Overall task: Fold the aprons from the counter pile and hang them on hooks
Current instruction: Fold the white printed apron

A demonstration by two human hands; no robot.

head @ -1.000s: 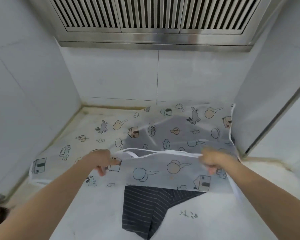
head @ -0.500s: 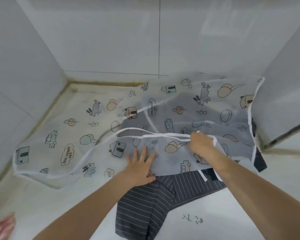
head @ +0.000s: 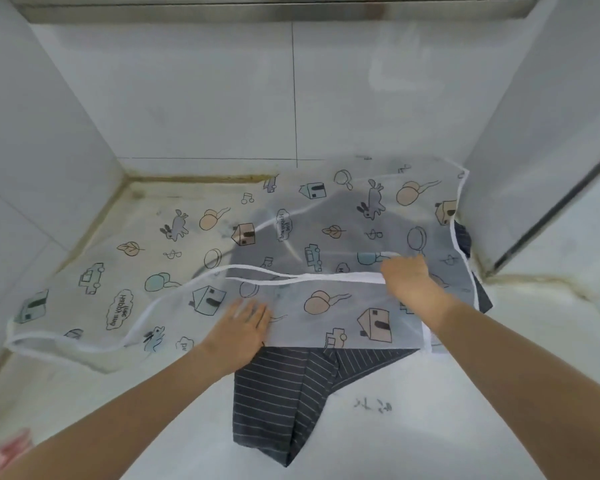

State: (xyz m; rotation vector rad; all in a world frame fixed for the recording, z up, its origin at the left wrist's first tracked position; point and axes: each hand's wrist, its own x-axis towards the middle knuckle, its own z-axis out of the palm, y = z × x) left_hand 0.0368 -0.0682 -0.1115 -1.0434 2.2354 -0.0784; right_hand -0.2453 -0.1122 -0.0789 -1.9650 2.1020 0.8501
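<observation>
Striped apron [head: 278, 386] mostly covered by the printed apron [head: 174, 271]; only its near end and a sliver at the right edge show, rest just a dark shape through the sheer fabric. Right hand [head: 407, 280] fingertips blurred, grip on the white trim unclear. Pink item [head: 9, 452] bottom left cut off by frame edge, unidentifiable.

Pink cloth [head: 13, 452] at counter's [head: 465, 427] near-left edge

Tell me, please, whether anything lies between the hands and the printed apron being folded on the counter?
Nothing visible does. The left hand presses flat on the printed apron, and the right hand rests on its white folded edge. The striped apron lies beneath it.
</observation>
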